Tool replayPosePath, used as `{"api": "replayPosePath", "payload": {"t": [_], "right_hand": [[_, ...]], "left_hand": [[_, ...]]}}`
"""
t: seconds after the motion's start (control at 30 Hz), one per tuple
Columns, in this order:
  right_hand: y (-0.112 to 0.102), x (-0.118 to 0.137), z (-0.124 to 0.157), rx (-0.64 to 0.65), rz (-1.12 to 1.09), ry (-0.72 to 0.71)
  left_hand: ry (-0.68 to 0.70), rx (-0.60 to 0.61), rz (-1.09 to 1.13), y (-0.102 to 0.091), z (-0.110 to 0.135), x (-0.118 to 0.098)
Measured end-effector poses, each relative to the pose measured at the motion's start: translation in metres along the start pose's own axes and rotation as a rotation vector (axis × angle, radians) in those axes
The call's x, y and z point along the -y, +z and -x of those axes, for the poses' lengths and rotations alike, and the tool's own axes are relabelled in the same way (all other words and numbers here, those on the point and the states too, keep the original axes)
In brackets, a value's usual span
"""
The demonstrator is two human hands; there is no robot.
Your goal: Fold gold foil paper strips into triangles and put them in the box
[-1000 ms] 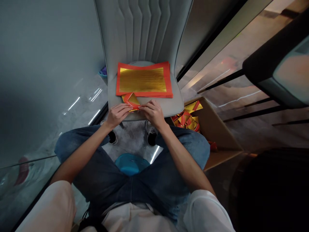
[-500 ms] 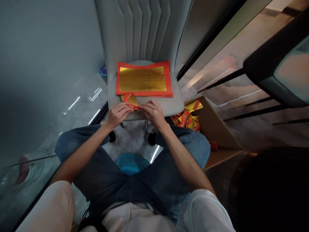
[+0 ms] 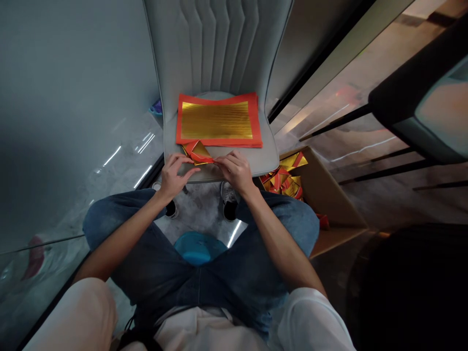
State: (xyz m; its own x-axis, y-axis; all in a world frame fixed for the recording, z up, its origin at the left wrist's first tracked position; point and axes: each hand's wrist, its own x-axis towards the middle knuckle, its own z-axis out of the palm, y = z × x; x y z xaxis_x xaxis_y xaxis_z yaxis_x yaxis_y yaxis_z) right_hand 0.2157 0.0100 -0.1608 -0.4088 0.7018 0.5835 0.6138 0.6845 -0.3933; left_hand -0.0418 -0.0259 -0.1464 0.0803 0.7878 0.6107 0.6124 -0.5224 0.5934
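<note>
From the head view, the folded red-and-gold paper (image 3: 197, 152) lies at the front of the grey upholstered chair (image 3: 263, 156) seat, center frame. The right hand (image 3: 236, 171) pinches its tip, seemingly to keep the crease tight, while the left hand (image 3: 175, 176) stays open, fingertips at its edge. Behind it sits a stack of gold-foil sheets (image 3: 216, 120), within easy reach; a cardboard box (image 3: 321, 195) at right holds folded pieces (image 3: 282, 181).

Right hand (image 3: 236, 171) pinches folded gold paper (image 3: 197, 152); left hand (image 3: 174, 174) seems just beside it.
</note>
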Motion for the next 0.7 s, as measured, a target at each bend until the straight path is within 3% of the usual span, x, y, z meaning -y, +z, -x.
{"api": "replayPosePath", "payload": {"t": [0.33, 0.7], "right_hand": [[-0.003, 0.005, -0.001, 0.018, 0.051, -0.058], [0.009, 0.014, 0.001, 0.058, 0.004, -0.085]], "left_hand": [[0.16, 0.006, -0.003, 0.0, -0.007, 0.001], [0.196, 0.077, -0.056, 0.002, -0.005, -0.003]]}}
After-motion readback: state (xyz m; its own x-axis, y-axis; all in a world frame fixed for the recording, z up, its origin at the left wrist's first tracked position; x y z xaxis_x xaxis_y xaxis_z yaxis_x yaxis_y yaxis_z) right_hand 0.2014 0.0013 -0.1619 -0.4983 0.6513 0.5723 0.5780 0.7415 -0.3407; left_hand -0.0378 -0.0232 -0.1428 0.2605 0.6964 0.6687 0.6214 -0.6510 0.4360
